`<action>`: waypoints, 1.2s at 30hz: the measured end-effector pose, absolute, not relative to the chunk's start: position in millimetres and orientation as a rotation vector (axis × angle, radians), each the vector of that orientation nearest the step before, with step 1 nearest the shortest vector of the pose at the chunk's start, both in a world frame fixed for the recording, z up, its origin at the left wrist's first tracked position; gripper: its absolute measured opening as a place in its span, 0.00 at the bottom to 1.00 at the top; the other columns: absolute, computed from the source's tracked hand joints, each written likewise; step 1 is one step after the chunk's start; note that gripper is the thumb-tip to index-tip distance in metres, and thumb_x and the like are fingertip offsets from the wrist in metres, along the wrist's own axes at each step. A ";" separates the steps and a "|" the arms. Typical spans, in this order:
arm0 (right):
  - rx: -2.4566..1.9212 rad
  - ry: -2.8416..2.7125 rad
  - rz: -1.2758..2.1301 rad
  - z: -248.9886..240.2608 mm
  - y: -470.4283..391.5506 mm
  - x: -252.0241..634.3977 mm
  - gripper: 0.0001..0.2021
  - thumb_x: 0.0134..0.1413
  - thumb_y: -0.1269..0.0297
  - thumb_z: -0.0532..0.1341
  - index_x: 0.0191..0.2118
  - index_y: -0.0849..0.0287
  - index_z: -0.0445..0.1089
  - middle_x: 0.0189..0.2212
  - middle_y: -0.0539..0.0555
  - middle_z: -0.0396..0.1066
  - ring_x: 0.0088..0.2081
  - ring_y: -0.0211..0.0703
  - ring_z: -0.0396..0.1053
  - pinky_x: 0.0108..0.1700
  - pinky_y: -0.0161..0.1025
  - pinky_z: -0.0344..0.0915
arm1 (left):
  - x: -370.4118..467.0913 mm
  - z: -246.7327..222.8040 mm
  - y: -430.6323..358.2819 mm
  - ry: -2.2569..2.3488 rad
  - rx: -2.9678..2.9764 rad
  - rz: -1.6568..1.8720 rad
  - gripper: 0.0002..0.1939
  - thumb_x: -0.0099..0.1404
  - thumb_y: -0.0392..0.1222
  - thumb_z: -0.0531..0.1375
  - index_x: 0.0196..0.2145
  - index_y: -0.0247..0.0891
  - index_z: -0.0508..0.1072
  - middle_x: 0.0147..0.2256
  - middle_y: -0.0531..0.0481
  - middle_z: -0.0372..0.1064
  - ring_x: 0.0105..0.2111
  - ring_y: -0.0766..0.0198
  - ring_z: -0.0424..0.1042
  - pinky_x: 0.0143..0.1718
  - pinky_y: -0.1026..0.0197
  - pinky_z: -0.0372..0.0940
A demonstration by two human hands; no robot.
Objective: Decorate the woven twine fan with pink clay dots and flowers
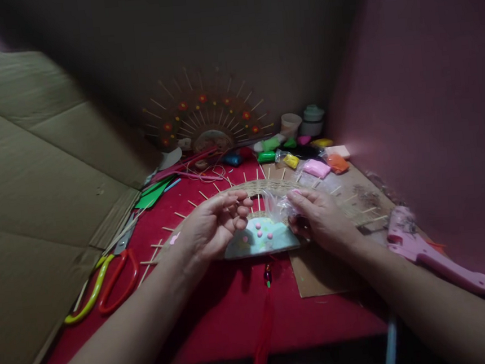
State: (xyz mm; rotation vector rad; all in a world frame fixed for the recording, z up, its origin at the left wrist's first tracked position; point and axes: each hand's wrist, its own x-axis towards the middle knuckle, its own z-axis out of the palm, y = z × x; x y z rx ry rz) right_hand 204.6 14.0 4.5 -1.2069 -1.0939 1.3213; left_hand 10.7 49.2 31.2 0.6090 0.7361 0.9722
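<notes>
A fan-shaped craft of thin sticks and a woven band [264, 187] lies on the red cloth. At its base is a pale blue half-round piece [281, 239] dotted with several small pink balls. A red tassel [265, 321] hangs from it toward the front edge. My left hand [224, 220] is over the fan's left part, palm up, fingers curled but apart, with nothing visible in it. My right hand [317, 215] pinches a clear plastic bag [278, 203], with something pink at the fingertips, above the fan's right part.
Scissors [117, 278] lie at left beside a cardboard sheet [47, 182]. Coloured clay packets [316, 168], a cup [291, 125] and a jar [312, 120] stand at the back. A pink glue gun [440, 261] is at right. Another decorated fan [207, 117] leans behind.
</notes>
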 end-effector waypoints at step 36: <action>-1.219 -1.034 1.339 4.2 15.2 208.3 0.16 0.50 0.50 0.61 0.27 0.57 0.59 0.14 0.44 0.62 0.14 0.31 0.59 0.14 0.25 0.48 | 6.7 33.4 55.3 0.869 0.673 0.993 0.09 0.65 0.31 0.55 0.29 0.30 0.73 0.19 0.51 0.68 0.12 0.74 0.64 0.09 0.75 0.59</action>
